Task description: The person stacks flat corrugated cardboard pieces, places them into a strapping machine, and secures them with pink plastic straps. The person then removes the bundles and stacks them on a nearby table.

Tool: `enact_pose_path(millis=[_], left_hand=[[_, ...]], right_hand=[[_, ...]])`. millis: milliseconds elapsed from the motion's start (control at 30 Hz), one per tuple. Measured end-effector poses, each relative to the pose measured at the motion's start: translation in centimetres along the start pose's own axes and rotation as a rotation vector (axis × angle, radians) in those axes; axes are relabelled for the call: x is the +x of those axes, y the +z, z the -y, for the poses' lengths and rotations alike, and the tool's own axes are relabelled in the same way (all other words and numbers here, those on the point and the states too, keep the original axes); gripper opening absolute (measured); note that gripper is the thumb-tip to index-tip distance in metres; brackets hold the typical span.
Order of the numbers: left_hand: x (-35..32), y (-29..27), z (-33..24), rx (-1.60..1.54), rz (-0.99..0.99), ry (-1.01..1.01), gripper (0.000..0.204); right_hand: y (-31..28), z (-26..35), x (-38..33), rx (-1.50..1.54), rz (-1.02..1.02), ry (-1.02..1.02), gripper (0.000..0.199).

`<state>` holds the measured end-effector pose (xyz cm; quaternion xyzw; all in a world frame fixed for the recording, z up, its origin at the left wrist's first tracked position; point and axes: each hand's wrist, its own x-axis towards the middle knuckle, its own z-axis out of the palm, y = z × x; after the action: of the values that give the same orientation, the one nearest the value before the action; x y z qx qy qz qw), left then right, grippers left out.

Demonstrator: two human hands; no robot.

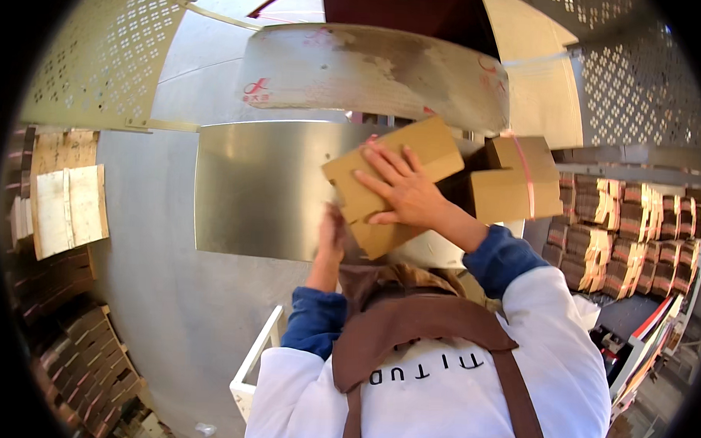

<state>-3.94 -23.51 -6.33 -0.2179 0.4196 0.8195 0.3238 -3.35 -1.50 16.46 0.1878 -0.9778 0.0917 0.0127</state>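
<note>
A tilted stack of flat brown cardboard blanks (pixel 434 148) lies over the right part of the steel tabletop (pixel 251 188). My right hand (pixel 405 191) rests flat on the top blank with its fingers spread. Close by the stack's left edge is my left hand (pixel 331 232); motion smears its fingers, so I cannot tell whether it touches the cardboard. Just right of the stack sits a bundle of cardboard (pixel 514 190) with a pink strap around it. A bit of pink strap also shows at the far edge of the stack, beyond my right fingertips.
Beyond the tabletop stands a scuffed metal panel (pixel 379 69) with red markings. Perforated guards (pixel 101 63) hang at both sides. Strapped cardboard bundles (pixel 597 235) are piled at the right, more stacks (pixel 83 364) at the lower left. A white frame (pixel 257 355) stands near my left elbow.
</note>
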Motion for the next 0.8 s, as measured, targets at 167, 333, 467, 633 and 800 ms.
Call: enact_pose_path(millis=[167,333,467,633,800], left_hand=[[-8.5,14.4,-10.8,0.495,0.058,0.374,0.075],[-5.8,16.3,-11.9,0.510,0.023,0.127,0.073],[-2.9,17.2,-14.1,0.519,0.071,-0.006,0.062],[-1.7,19.5,-14.7,0.611,0.006,-0.059,0.060],[-1.5,18.8,-13.7,0.547,0.092,-0.062,0.063]], right_hand=[[0.4,-0.9,-2.6,0.241,-0.187,0.012,0.078],[-5.3,-12.6,-16.4,-0.142,-0.597,0.688,0.060],[-2.6,-17.5,-27.9,0.125,-0.465,1.279,0.066],[0.5,-18.4,-32.4,0.902,-0.407,1.205,0.076],[0.4,-17.6,-33.1,0.993,-0.425,1.157,0.072]])
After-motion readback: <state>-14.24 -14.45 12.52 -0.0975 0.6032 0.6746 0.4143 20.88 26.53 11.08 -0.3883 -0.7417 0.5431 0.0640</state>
